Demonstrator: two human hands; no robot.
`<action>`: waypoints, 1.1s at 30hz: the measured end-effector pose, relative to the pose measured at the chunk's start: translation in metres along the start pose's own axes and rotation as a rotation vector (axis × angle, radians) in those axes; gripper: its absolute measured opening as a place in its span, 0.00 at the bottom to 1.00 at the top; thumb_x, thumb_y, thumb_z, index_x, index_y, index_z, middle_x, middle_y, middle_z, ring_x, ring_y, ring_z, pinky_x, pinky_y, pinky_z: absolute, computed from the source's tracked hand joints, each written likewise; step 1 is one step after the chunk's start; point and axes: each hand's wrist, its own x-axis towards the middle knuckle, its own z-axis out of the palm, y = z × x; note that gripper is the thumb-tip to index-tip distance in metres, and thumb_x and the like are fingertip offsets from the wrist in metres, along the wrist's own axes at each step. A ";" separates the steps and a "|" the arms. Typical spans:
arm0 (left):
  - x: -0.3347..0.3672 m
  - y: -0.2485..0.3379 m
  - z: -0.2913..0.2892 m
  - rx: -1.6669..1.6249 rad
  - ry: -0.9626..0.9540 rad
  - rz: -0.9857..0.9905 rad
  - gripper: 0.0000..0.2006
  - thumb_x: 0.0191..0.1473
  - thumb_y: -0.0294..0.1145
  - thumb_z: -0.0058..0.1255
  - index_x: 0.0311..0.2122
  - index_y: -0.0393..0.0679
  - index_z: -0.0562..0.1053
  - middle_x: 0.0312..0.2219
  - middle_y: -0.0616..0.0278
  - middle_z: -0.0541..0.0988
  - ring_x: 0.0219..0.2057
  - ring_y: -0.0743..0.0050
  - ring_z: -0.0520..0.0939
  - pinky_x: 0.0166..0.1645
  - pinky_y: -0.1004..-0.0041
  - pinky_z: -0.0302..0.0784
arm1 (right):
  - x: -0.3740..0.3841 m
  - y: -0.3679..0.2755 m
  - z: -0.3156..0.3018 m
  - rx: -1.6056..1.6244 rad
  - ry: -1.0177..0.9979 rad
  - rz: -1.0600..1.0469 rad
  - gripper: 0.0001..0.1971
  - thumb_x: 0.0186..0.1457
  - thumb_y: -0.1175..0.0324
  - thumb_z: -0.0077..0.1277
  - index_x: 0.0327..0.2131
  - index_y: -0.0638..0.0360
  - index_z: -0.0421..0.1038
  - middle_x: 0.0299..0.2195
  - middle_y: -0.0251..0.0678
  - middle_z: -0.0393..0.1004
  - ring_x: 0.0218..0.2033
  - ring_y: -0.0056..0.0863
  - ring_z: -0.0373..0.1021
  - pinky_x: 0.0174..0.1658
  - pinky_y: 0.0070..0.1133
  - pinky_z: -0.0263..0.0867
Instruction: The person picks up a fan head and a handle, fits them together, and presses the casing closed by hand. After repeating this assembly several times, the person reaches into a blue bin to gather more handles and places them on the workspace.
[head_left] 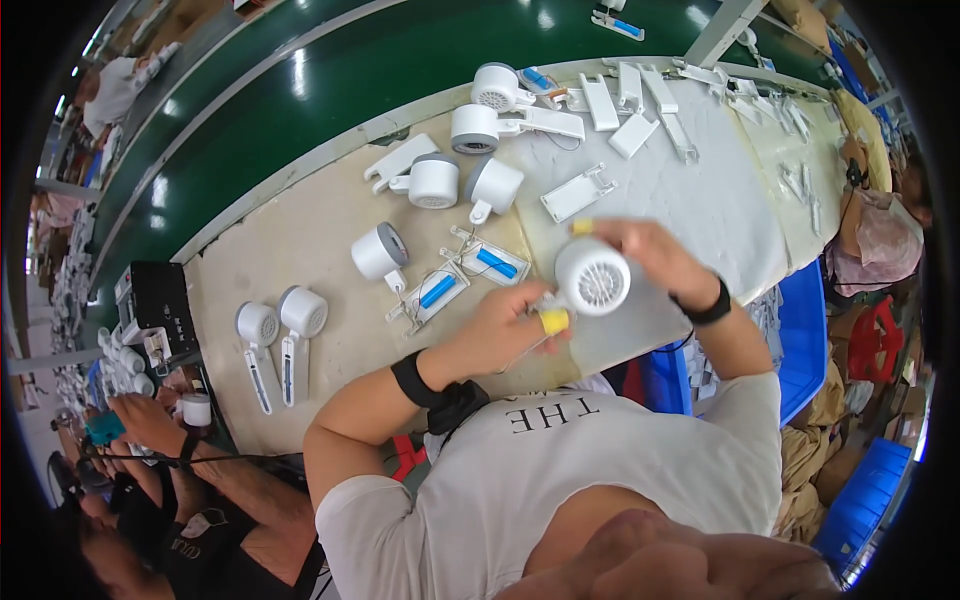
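fingers: both hands clasp round white grilled plastic fan head (592, 277) | left hand (503, 325) | right hand (652, 258) | yellow fingertip cots

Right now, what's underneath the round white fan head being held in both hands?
Under the fan head lies the pale cloth-covered table, bare beside it. The left hand and right hand grip it; the table directly below is covered from view.

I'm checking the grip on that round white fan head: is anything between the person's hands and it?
Nothing visible. The left hand touches the white fan head at its lower left, with a yellow finger cot on a fingertip; the right hand wraps it from above and the right. Both are in direct contact.
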 end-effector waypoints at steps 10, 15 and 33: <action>0.027 0.019 -0.045 -0.444 0.272 0.203 0.16 0.55 0.37 0.43 0.44 0.37 0.68 0.41 0.55 0.75 0.35 0.82 0.75 0.33 0.84 0.71 | 0.033 0.011 -0.014 -1.158 -0.179 0.074 0.16 0.38 0.76 0.49 0.37 0.56 0.69 0.41 0.33 0.68 0.48 0.33 0.60 0.49 0.26 0.59; 0.026 0.014 -0.039 -0.524 0.371 0.261 0.14 0.54 0.33 0.44 0.44 0.36 0.68 0.42 0.54 0.73 0.37 0.76 0.76 0.34 0.79 0.75 | 0.003 0.029 -0.030 -1.289 -0.163 -0.347 0.12 0.36 0.76 0.49 0.31 0.55 0.68 0.38 0.31 0.69 0.45 0.34 0.61 0.47 0.26 0.60; 0.035 0.006 -0.017 -0.368 0.459 0.513 0.17 0.54 0.28 0.42 0.49 0.36 0.62 0.47 0.50 0.68 0.46 0.60 0.72 0.40 0.64 0.75 | -0.027 0.029 -0.029 -0.930 0.475 0.572 0.22 0.47 0.68 0.49 0.48 0.57 0.61 0.38 0.41 0.67 0.39 0.41 0.65 0.39 0.29 0.64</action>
